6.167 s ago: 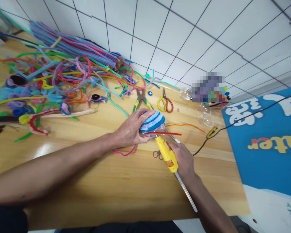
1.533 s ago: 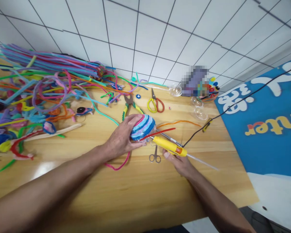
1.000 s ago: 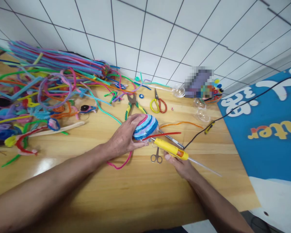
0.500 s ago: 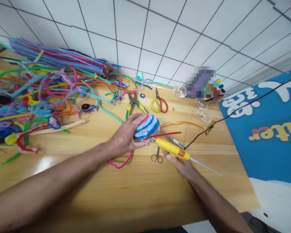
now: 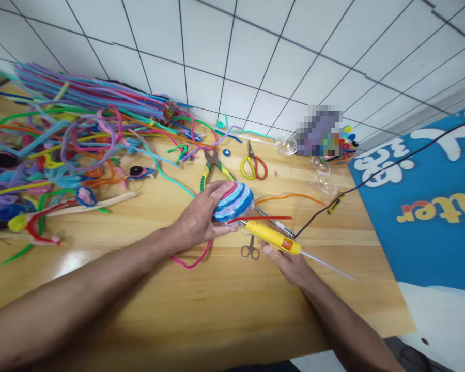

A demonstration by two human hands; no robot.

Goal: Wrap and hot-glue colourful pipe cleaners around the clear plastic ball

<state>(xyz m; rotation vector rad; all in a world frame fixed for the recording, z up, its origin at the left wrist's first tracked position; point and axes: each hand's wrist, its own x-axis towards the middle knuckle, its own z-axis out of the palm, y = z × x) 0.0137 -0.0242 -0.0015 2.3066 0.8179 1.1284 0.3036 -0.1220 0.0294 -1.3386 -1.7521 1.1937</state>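
My left hand (image 5: 201, 214) is wrapped around a ball (image 5: 236, 203) covered in coiled blue, light blue, lilac and pink pipe cleaners. A red pipe cleaner (image 5: 271, 218) sticks out to the right from the ball's lower edge. In my right hand (image 5: 289, 263) is a yellow hot glue gun (image 5: 271, 235), its metal tip at the lower right of the ball and a clear glue stick (image 5: 327, 265) jutting from its back. Whether the tip touches the ball I cannot tell. Small metal scissors (image 5: 250, 249) lie just below the gun.
Green-handled pliers (image 5: 213, 165) and red-yellow scissors (image 5: 253, 164) lie beyond the ball. Tangled pipe cleaners (image 5: 70, 150) fill the left side. A black cord (image 5: 395, 169) crosses the right side. Clear plastic domes (image 5: 325, 182) sit near the tiled wall (image 5: 256, 46).
The red pipe cleaner's free end has dropped slightly and lies flatter. Both hands, the ball and the glue gun hold nearly the same positions.
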